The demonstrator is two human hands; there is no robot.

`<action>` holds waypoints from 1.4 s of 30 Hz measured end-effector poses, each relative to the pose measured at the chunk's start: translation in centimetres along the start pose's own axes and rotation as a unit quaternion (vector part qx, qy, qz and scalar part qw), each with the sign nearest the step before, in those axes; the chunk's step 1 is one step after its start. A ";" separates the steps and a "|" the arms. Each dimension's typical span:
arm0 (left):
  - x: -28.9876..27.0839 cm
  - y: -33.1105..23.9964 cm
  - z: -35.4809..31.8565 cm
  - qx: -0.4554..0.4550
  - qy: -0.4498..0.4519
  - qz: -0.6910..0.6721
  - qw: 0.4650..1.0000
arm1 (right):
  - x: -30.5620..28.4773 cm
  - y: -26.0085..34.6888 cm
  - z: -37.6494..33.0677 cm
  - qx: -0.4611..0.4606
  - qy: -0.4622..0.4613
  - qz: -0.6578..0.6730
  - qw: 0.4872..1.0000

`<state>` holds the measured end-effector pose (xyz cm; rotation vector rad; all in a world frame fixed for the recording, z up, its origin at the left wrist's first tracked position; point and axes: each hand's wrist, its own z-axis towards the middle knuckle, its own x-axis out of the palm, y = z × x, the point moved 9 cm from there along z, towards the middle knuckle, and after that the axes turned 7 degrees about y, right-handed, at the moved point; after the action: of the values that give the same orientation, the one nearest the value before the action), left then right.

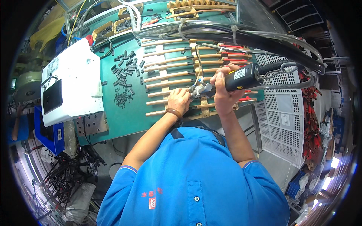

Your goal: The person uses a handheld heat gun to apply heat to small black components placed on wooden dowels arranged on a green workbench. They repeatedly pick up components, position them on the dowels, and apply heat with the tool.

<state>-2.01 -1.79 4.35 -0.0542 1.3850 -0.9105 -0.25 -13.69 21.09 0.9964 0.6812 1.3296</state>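
My right hand (225, 96) is wrapped round a black electric screwdriver (243, 77), held lying sideways with its metal nose toward the left. My left hand (179, 101) is closed at the screwdriver's nose, over one of the nearer wooden rods (156, 102); what its fingertips pinch is hidden. Several such rods lie side by side across wooden supports (163, 73), with black clips (191, 71) along their middles and red pieces (247, 99) at their right ends.
Loose black parts (130, 67) and a pile of small screws or similar bits (122, 98) lie on the green table (117, 122). A white machine housing (73, 83) stands left. Thick cables (211, 34) cross above the rods; white perforated crates (281, 113) stand right.
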 end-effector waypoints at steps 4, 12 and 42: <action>0.2 0.1 0.0 -0.005 0.009 0.010 1.000 | 0.1 -0.4 -0.4 -0.001 0.005 0.003 1.000; -0.9 0.5 -1.2 0.030 -0.039 0.009 0.999 | 0.3 -1.4 -0.7 -0.001 0.008 0.019 1.000; -1.6 3.3 -3.6 0.049 -0.044 -0.046 0.997 | 1.7 -1.7 -2.1 -0.007 0.006 -0.015 1.000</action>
<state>-3.26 3.07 3.05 -0.0831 1.2628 -1.0409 -1.02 -11.56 18.91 0.9640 0.6916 1.3131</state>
